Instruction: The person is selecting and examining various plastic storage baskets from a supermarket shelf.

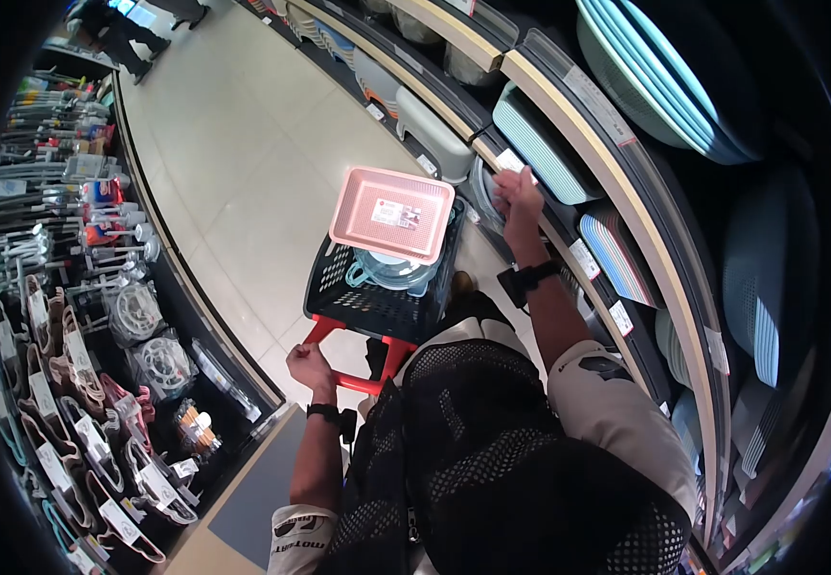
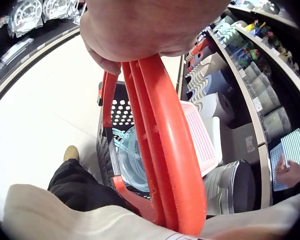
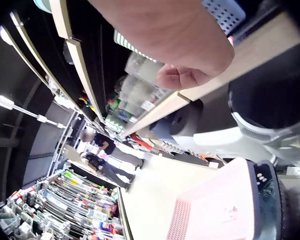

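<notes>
My left hand (image 1: 310, 369) grips the red handle (image 2: 165, 135) of a black rolling shopping basket (image 1: 324, 283). A pink plastic basket (image 1: 391, 213) with a label lies across its top, over a clear bluish container (image 2: 132, 155) inside. Raised at the shelf on the right, my right hand (image 1: 521, 206) has its fingers loosely bent, and nothing shows in them. It is close to a price tag and a stack of pale green baskets (image 1: 545, 144). In the right wrist view the palm of the right hand (image 3: 185, 50) hides part of that shelf.
Shelves on the right hold nested basins (image 1: 655, 77), multicoloured trays (image 1: 616, 259) and a grey-white stool (image 1: 434, 134). On the left a rack carries hangers (image 1: 70, 422) and packaged goods. Tiled floor (image 1: 243, 125) runs between, with people (image 3: 112, 157) farther along the aisle.
</notes>
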Demonstrator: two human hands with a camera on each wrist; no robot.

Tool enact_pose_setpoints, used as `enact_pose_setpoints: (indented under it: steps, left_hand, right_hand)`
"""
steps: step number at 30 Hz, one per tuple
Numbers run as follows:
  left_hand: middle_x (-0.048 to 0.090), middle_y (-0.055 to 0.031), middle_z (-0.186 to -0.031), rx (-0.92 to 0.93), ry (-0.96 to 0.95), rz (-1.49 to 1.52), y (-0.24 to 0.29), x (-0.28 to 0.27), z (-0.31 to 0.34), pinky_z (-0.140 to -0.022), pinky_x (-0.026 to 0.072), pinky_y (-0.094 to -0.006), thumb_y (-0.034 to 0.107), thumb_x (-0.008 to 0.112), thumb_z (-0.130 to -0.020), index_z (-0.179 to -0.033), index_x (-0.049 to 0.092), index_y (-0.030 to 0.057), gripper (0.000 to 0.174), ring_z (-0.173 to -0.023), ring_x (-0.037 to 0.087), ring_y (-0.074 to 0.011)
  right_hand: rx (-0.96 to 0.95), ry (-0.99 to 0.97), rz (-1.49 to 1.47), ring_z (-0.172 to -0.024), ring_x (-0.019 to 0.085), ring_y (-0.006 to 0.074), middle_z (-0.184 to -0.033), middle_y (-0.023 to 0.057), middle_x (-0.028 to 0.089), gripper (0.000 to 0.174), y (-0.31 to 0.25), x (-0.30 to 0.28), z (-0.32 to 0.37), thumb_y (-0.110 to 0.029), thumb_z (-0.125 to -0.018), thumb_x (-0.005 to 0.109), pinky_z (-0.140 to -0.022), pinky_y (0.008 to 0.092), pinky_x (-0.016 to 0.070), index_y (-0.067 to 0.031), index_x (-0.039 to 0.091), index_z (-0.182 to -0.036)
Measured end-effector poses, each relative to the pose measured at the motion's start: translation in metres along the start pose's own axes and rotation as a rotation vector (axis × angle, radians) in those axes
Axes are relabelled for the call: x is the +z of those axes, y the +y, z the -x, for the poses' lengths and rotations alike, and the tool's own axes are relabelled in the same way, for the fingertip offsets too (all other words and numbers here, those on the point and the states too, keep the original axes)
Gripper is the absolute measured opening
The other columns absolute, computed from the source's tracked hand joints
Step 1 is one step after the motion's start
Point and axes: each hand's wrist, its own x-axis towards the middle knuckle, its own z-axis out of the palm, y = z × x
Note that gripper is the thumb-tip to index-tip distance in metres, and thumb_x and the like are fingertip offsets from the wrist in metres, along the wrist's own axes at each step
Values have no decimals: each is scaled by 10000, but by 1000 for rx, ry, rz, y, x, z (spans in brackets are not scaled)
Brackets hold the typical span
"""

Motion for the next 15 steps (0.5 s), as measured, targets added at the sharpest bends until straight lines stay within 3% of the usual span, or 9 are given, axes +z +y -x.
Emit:
enact_pose_setpoints:
  steps: [3, 4, 6, 9, 15]
  left_hand:
    - [663, -162, -796, 0, -18, -20, -9, 3, -3, -709, 522, -365, 104, 670, -787, -775, 646, -56, 161, -714, 632, -236]
    - [664, -164, -814, 19, -8, -19, -15, 4, -4, -715, 522, -366, 106, 672, -790, -788, 647, -55, 162, -726, 633, -233]
    - [664, -164, -846, -23, -42, -49, 6, -4, 4, -745, 520, -359, 106, 674, -796, -810, 652, -55, 163, -756, 636, -230]
    - [668, -169, -940, -40, -30, -56, 1, -3, 3, -817, 515, -349, 116, 679, -821, -872, 662, -56, 180, -831, 643, -246]
    - [665, -192, -1022, -14, -13, -69, 0, -2, 6, -840, 513, -367, 121, 671, -831, -886, 659, -56, 185, -890, 643, -281]
  right_hand:
    - [297, -69, 110, -728, 635, 147, -931, 101, 716, 351, 60, -16, -19, -348, -934, 591, -589, 280, 515, -46, 639, -1106]
    - [305, -71, 117, -728, 635, 147, -931, 101, 716, 351, 79, -20, -20, -348, -934, 591, -589, 280, 515, -46, 639, -1106]
    - [425, -161, 296, -861, 646, 159, -1051, 76, 697, 374, 113, -28, -14, -357, -916, 630, -765, 330, 535, -57, 647, -1139]
    - [527, -240, 348, -944, 639, 162, -1095, 61, 678, 361, 154, -37, -10, -313, -909, 634, -820, 352, 527, -65, 645, -1170]
    - [550, -288, 671, -839, 591, 133, -979, 6, 639, 358, 223, -37, -28, -268, -912, 621, -740, 334, 492, -88, 642, -1221]
